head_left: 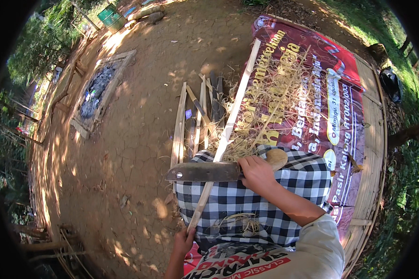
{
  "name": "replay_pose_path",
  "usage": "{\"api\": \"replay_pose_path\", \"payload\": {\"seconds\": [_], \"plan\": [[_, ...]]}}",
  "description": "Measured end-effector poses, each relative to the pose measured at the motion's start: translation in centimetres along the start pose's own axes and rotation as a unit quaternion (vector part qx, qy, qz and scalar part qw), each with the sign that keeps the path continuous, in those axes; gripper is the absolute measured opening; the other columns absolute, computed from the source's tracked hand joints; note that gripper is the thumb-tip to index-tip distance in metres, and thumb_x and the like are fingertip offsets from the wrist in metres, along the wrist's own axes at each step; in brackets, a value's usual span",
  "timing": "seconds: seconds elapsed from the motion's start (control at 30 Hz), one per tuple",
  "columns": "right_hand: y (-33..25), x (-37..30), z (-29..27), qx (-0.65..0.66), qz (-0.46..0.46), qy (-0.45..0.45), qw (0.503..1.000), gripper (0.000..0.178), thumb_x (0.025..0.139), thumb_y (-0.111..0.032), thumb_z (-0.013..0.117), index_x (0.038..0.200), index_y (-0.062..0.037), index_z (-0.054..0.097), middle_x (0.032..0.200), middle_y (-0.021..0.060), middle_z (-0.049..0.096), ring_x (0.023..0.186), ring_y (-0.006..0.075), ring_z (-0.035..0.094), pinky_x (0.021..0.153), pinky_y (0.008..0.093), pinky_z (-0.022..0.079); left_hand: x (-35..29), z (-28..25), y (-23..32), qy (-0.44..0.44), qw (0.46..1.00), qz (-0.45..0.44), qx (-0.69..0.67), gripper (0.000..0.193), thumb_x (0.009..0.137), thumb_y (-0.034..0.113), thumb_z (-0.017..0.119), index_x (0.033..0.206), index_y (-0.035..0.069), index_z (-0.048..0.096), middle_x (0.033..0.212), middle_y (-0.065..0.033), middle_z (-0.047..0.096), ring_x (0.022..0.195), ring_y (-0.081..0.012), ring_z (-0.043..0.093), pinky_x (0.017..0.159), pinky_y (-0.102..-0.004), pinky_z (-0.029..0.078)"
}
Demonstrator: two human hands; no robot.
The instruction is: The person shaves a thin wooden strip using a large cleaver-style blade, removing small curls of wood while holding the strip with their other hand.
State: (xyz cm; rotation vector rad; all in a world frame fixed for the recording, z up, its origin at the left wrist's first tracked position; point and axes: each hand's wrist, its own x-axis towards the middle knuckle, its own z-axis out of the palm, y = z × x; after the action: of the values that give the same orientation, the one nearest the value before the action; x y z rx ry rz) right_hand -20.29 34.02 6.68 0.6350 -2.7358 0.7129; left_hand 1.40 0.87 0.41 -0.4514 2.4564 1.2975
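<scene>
My right hand (256,173) is wrapped round the handle of a machete (202,172), its wide dark blade pointing left. The rounded wooden butt of the handle sticks out past my fist. Beneath the blade runs a long pale bamboo strip (237,104), slanting from near my waist up to the far right. At its near end, my left hand (183,239) grips the strip with closed fingers. The blade crosses the strip above my lap, which a black-and-white checked cloth (284,204) covers. Thin curled shavings (249,223) lie on the cloth.
To my right, a bamboo platform (370,181) carries a dark red printed banner (284,42) strewn with shavings (288,88). Several split bamboo pieces (179,125) lie on the dirt ahead. Farther left are a framed ash pit (97,88) and a green drum (111,18).
</scene>
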Motion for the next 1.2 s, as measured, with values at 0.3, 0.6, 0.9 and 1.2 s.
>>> {"api": "replay_pose_path", "payload": {"seconds": [0.3, 0.6, 0.9, 1.2], "plan": [[2.2, 1.2, 3.2, -0.013, 0.001, -0.078, 0.997, 0.024, 0.059, -0.006, 0.068, 0.080, -0.0053, 0.056, 0.077, 0.0104, 0.060, 0.078, 0.0280, 0.061, 0.073, 0.0394, 0.050, 0.2, 0.0, 1.8, 0.015, 0.999, 0.016, 0.027, 0.030, 0.092, 0.027, 0.061, 0.093, -0.003, 0.067, 0.057, -0.0136, 0.060, 0.052, -0.0160, 0.060, 0.050, -0.0332, 0.045], [2.1, 1.6, 3.8, -0.007, 0.009, -0.071, 0.997, 0.014, 0.059, -0.009, 0.063, 0.071, -0.0061, 0.057, 0.067, 0.0112, 0.060, 0.066, 0.0300, 0.062, 0.064, 0.0399, 0.050, -0.7, 0.7, 3.6, 0.041, 0.996, 0.007, 0.077, 0.027, 0.091, 0.025, 0.062, 0.094, -0.001, 0.068, 0.057, -0.0175, 0.060, 0.051, -0.0292, 0.063, 0.048, -0.0366, 0.045], [4.8, 3.8, 4.9, -0.056, 0.050, -0.032, 0.997, 0.008, 0.060, -0.009, 0.062, 0.066, -0.0057, 0.060, 0.062, 0.0133, 0.063, 0.059, 0.0321, 0.063, 0.058, 0.0394, 0.052, -0.9, 1.2, 3.4, 0.072, 0.992, 0.020, 0.104, 0.026, 0.090, 0.025, 0.063, 0.089, 0.000, 0.066, 0.057, -0.0189, 0.059, 0.052, -0.0346, 0.062, 0.048, -0.0394, 0.044], [7.2, 5.4, 4.0, -0.063, 0.052, -0.072, 0.994, 0.010, 0.062, -0.012, 0.063, 0.069, -0.0048, 0.061, 0.064, 0.0163, 0.064, 0.062, 0.0339, 0.065, 0.058, 0.0417, 0.053, -0.6, 1.3, 3.8, 0.074, 0.992, 0.029, 0.094, 0.027, 0.090, 0.025, 0.063, 0.087, -0.002, 0.065, 0.058, -0.0213, 0.058, 0.054, -0.0380, 0.061, 0.048, -0.0413, 0.043]]}}
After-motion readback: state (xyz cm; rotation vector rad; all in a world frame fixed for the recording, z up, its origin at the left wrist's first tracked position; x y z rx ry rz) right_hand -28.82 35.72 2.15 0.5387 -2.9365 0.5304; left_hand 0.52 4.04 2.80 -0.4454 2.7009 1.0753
